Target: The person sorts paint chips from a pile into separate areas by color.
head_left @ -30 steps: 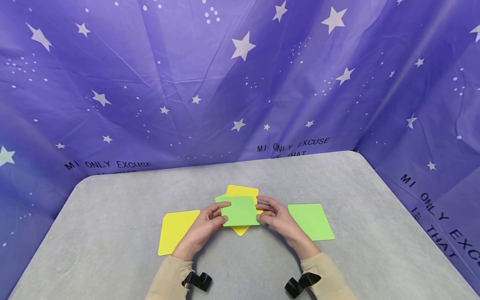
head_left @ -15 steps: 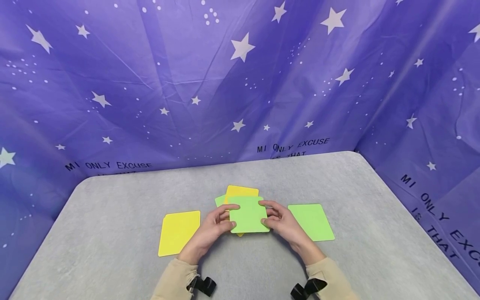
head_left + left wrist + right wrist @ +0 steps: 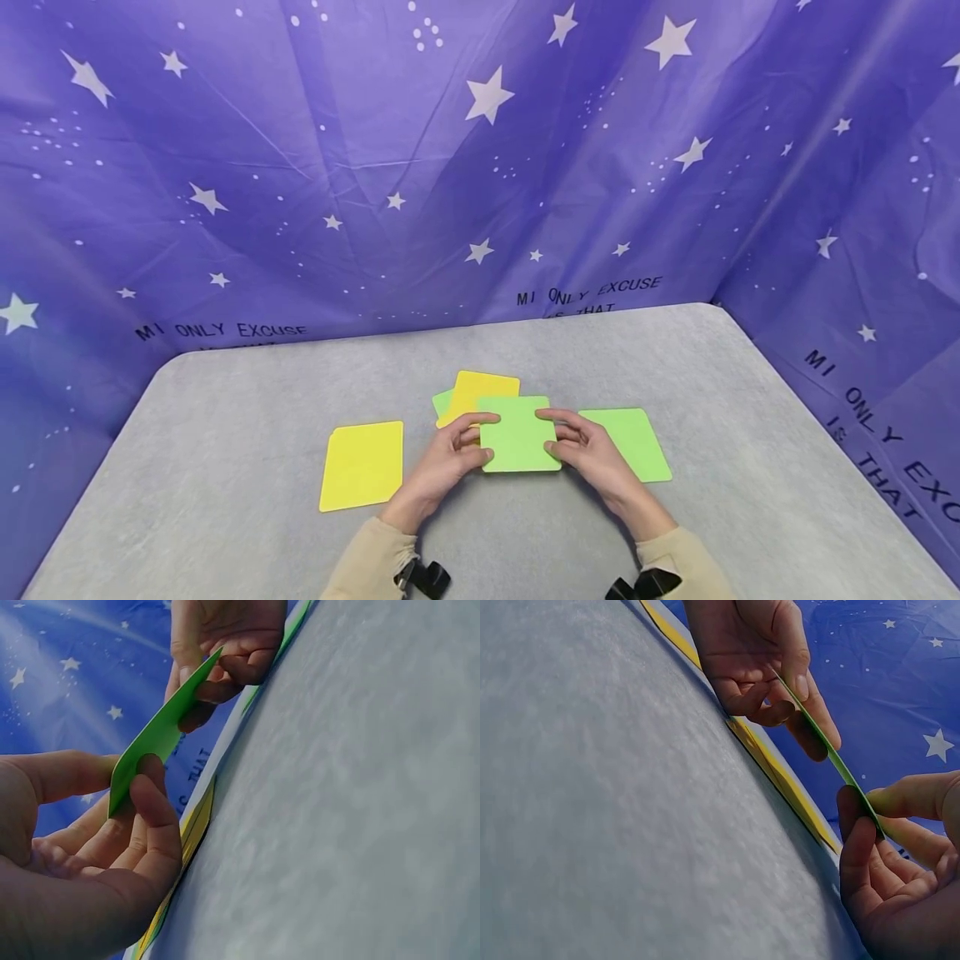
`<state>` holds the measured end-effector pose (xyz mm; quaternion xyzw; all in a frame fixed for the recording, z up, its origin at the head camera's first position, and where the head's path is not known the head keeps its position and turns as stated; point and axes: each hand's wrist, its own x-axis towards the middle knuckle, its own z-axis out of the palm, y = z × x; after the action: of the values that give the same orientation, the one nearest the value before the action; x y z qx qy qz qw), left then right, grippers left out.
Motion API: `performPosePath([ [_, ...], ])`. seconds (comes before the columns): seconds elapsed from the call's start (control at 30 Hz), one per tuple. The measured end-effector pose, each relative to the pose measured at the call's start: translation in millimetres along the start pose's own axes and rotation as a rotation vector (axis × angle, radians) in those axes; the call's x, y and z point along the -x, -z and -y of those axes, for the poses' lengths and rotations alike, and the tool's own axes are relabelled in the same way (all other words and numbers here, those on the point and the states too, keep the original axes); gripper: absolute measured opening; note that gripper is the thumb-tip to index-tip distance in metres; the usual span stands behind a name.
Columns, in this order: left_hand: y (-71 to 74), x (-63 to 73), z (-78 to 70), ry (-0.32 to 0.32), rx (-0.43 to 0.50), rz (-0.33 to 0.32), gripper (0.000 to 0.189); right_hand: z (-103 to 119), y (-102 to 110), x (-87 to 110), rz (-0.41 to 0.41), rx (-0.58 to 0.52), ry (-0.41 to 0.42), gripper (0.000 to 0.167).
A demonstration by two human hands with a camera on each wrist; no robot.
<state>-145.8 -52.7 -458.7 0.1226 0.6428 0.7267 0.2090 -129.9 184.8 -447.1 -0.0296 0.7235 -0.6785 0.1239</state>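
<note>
A square green card [image 3: 520,435] is held between both hands, raised above the table as the wrist views show. My left hand [image 3: 450,450] pinches its left edge, thumb on the near face and other fingers behind. The right hand [image 3: 588,450] pinches the opposite edge in the same way. In the left wrist view the card [image 3: 154,739] slants between the two hands; the right wrist view shows it [image 3: 832,757] nearly edge-on. Behind it on the table lie a yellow card [image 3: 487,384] and a green card [image 3: 442,403] partly under that one.
At the left lies a small stack of yellow cards [image 3: 362,467], edges slightly offset. On the right a green card [image 3: 637,446] lies partly behind the right hand. The grey table [image 3: 247,392] runs back to a purple curtain [image 3: 360,167] printed with stars.
Both hands have moved right and slightly nearer the body with the green card. More of the middle yellow card and the left yellow stack now shows.
</note>
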Motion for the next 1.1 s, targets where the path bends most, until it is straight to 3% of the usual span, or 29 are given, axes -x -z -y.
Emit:
performPosePath([
  [0.37, -27.5, -13.6, -3.5, -0.018, -0.001, 0.008, 0.051, 2, 22, 12.4, -0.087, 0.074, 0.023, 0.045],
  [0.6, -45.6, -25.8, -2.1, -0.012, 0.008, 0.007, 0.049, 0, 38, 22.0, -0.133, 0.056, 0.004, 0.048],
  [0.83, -59.5, -32.2, 2.6, -0.018, 0.013, 0.029, 0.048, -3, 51, 31.0, -0.153, 0.064, 0.017, 0.049],
  [1.1, -77.1, -40.1, 4.5, -0.019, -0.021, 0.009, 0.047, -5, 64, 37.8, -0.175, 0.130, 0.050, 0.048],
])
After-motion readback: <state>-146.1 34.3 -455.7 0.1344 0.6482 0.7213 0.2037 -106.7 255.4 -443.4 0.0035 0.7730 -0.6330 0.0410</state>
